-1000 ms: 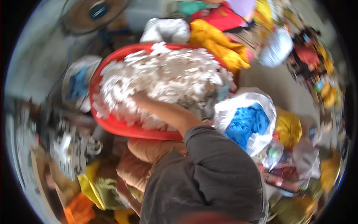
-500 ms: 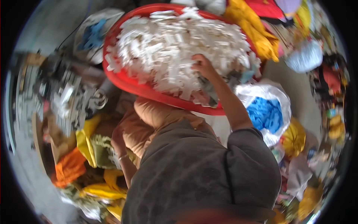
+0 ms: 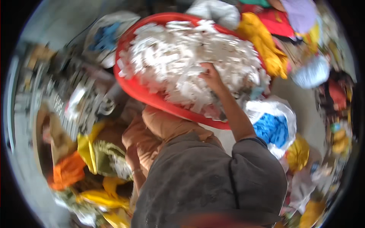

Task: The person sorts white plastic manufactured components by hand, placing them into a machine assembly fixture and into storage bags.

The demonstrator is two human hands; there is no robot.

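Since a second earlier, the right hand (image 3: 211,76) had moved from the left part of the white pieces (image 3: 163,57) to their middle. Heaped in a red tub (image 3: 140,91), these pieces lay at mixed angles; the tub's long axis ran left to right, its right end slanting lower in view. Bare red rim showed along the near left side, while a white bag (image 3: 287,114) of blue pieces (image 3: 272,129) stood close by the right end. Grey floor (image 3: 310,108) stretched farther right. The right fingers (image 3: 206,69) were bent, but blur made it impossible to tell whether they gripped anything. Its forearm (image 3: 234,110) hid some near rim, and the left hand (image 3: 132,157), beside the trousers (image 3: 171,119), was too indistinct to tell its fingers' state.
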